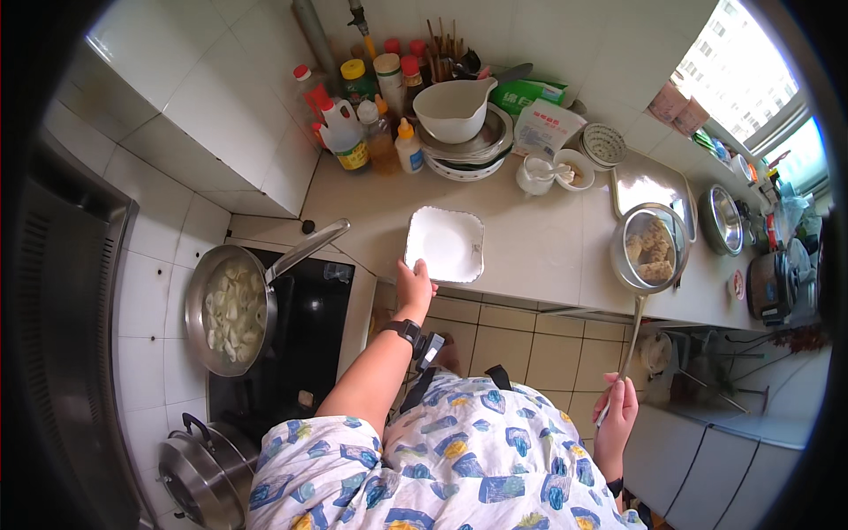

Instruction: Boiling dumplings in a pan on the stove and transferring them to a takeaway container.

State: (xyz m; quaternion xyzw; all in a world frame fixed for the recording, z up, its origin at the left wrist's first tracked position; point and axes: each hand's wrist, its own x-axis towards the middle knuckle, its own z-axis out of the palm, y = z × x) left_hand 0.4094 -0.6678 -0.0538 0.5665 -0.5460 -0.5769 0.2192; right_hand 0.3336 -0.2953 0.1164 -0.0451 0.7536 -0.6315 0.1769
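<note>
My left hand [415, 290] is closed on the near left corner of a square white bowl [446, 246], thumb over the rim. The bowl is at the counter's front edge; I cannot tell if it rests there. To the right, my right hand [616, 408] grips the long handle of a wire-mesh strainer [639, 305]. Several browned, lumpy pieces of food [655, 252] sit in its basket, which is over the counter beside a metal tray. On the left, a steel frying pan [196, 329] with pale sliced food [231, 309] in liquid stands on the black cooktop [309, 327].
Sauce bottles [344, 137] crowd the back wall, beside stacked plates topped by a white pouring bowl [453, 112]. Small bowls [603, 144] and a rectangular metal tray [654, 190] stand back right, near a steel bowl [721, 219]. A lidded pot [208, 477] sits lower left.
</note>
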